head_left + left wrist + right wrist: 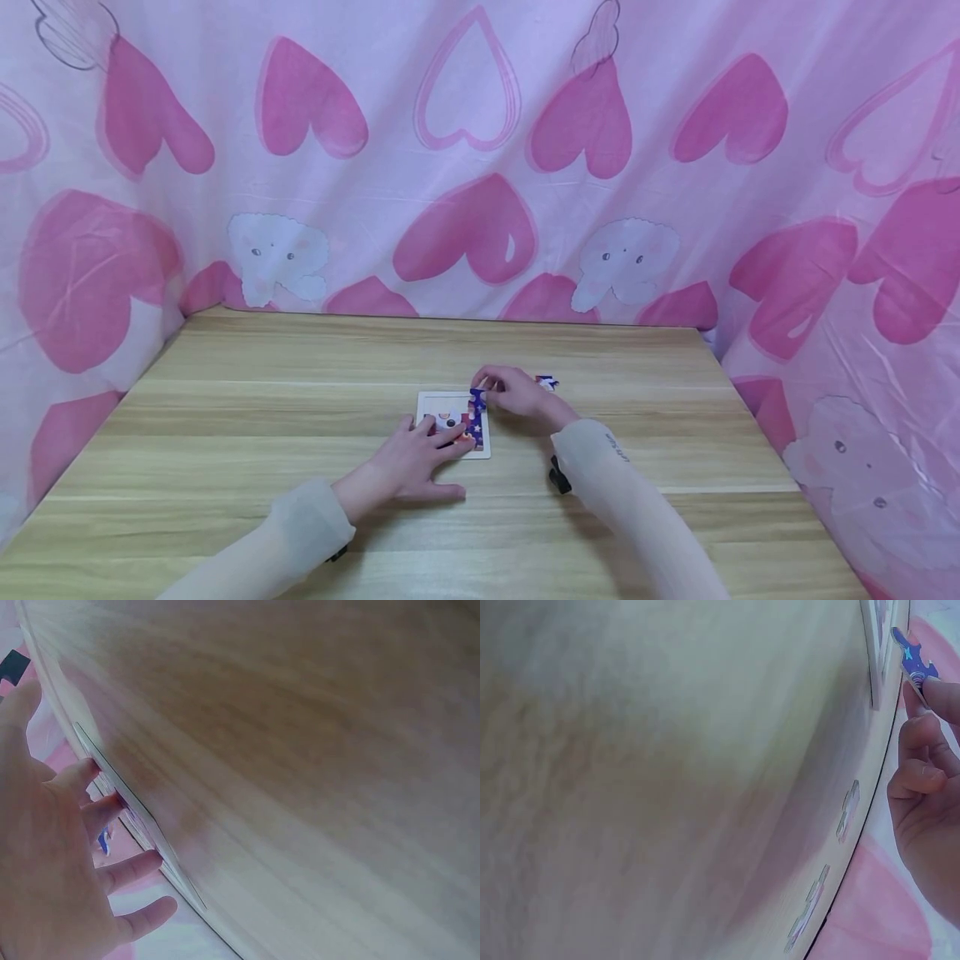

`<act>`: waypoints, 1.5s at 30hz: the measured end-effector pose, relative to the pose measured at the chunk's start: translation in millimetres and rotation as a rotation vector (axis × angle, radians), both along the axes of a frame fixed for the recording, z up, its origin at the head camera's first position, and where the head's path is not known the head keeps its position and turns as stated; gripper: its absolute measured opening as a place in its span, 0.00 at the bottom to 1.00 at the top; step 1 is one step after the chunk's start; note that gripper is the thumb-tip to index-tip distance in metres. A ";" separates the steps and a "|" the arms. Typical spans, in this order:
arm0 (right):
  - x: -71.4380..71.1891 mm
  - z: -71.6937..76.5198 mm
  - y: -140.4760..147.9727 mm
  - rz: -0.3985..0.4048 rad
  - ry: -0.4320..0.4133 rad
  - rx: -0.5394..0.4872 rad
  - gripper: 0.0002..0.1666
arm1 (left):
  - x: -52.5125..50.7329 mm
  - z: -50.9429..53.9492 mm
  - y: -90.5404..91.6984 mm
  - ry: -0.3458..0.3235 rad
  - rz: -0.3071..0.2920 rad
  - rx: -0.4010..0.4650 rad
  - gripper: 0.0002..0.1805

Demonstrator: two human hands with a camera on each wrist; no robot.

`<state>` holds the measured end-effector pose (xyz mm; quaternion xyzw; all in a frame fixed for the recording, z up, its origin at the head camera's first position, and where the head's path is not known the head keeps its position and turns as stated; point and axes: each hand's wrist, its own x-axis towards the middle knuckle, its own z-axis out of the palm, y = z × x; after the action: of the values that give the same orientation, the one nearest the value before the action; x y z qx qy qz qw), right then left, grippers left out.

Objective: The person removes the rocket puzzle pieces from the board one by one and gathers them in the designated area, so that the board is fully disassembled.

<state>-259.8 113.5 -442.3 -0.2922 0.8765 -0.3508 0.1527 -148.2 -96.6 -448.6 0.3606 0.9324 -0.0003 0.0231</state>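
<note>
A jigsaw puzzle in a white frame (421, 405) lies flat on the table, part of its picture laid in. Spread over its lower part is my left hand (411, 463), its fingertips touching the pieces and its thumb out to the side. In the left wrist view, the fingers (132, 871) reach over the frame's edge. My right hand (517, 393) pinches a dark blue puzzle piece (477, 401) between thumb and finger at the frame's upper right corner. The right wrist view shows that blue piece (913, 661) tilted and clear of the tabletop.
Beyond my right hand, loose puzzle pieces (547, 383) lie on the wooden table (300, 375). In the right wrist view, one loose piece (847, 811) and another piece (808, 909) lie apart. A pink heart-patterned curtain (375, 200) hangs behind and along both sides.
</note>
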 end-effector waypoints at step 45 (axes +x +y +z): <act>-12.0 -3.6 118.7 -0.319 -0.118 -0.103 0.12 | -0.1 -2.3 -0.1 -0.038 0.010 0.032 0.39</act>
<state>-271.8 232.2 -445.9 -0.1358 0.8821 -0.4316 0.1314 -148.3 -96.7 -450.9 0.3560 0.9336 0.0217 0.0350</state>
